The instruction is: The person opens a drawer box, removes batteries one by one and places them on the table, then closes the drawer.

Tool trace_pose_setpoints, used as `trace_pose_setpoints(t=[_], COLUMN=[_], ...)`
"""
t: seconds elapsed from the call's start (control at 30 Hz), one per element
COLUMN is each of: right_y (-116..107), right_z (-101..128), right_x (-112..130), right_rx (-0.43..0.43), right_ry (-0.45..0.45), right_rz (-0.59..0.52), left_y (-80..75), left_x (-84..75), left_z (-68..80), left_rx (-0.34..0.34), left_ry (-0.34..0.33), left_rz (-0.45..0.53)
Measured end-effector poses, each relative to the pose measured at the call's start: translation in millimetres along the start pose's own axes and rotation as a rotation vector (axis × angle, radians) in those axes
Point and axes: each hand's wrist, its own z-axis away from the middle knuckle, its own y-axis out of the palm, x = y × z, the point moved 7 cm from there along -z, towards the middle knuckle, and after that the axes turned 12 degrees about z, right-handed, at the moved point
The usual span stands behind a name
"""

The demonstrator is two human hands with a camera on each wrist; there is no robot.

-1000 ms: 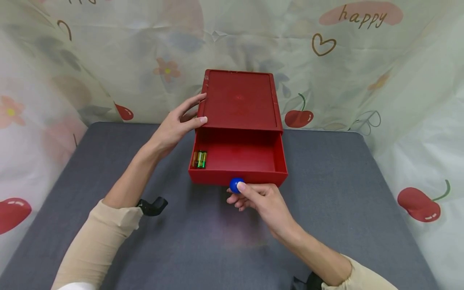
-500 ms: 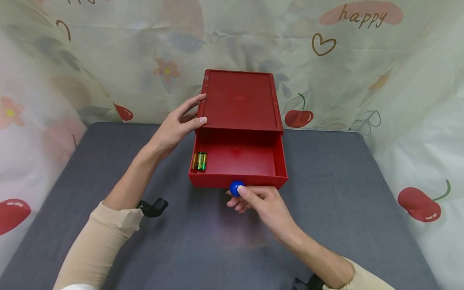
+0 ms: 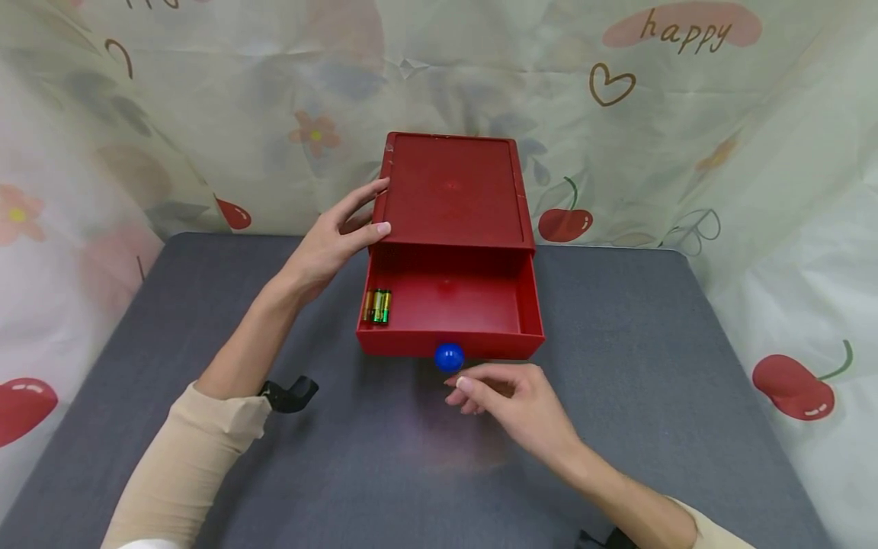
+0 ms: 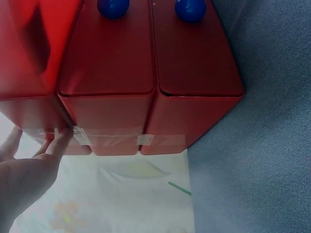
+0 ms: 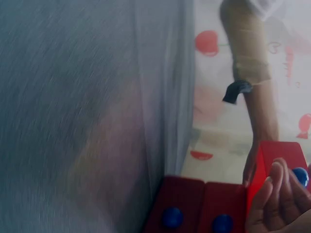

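Observation:
A red drawer unit (image 3: pixel 453 191) stands at the back of the table with its top drawer (image 3: pixel 459 301) pulled out. Small green-and-gold batteries (image 3: pixel 382 306) lie against that drawer's left wall. On the drawer's front is a round blue knob (image 3: pixel 449 357). My right hand (image 3: pixel 517 400) is just below and right of the knob, fingers loosely bent and holding nothing; the right wrist view shows its fingertips (image 5: pixel 278 167) beside the knob (image 5: pixel 301 175). My left hand (image 3: pixel 336 236) rests its fingers and thumb on the unit's left side, near the top edge.
Two lower drawers (image 4: pixel 109 58) are pushed in, each with a blue knob (image 4: pixel 190 8). Strips of clear tape run along the unit's side. Grey cloth (image 3: pixel 329 473) covers the table, and a printed curtain (image 3: pixel 274 114) hangs behind and at both sides.
The top drawer has slid slightly further out toward me. My right hand has let go of the blue knob and moved back and down to the right. My left hand has stayed put.

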Motion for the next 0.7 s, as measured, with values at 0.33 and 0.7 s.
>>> trace_pose_setpoints(t=[0.33,0.7], right_y=[-17,-34], right_z=[11,11], right_x=[36,63], right_rx=[-0.143,-0.248], right_ry=[-0.474,-0.685], right_rz=[0.094,0.099], left_y=[0.4,-0.3], left_x=[0.5,1.5], left_z=[0.4,-0.5], left_rx=[0.009,0.003], left_ry=[0.003,0.002], left_rz=[0.022,0.028])
